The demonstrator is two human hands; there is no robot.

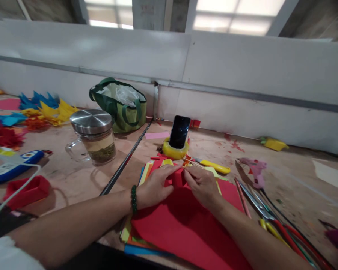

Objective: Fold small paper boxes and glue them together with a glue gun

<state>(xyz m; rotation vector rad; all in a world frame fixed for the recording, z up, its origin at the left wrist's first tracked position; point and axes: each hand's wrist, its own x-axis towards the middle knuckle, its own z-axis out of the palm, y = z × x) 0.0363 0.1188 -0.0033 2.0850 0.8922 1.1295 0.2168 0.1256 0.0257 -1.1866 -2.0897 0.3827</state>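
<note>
My left hand [157, 186], with a green bead bracelet at the wrist, and my right hand [202, 183] meet over a small red paper piece [177, 179]. Both pinch it between fingertips. Beneath them lies a large red sheet [183, 225] on a stack of coloured sheets [146, 170]. A black phone [179, 132] stands upright in a yellow holder [173, 150] just beyond my hands.
A glass jar with steel lid [94, 137] and a green bag [121, 107] stand at left. Paper cut-outs [45, 108] lie far left. A yellow knife [215, 167], pink glue gun [255, 170] and scissors [259, 210] lie right. A white wall runs behind.
</note>
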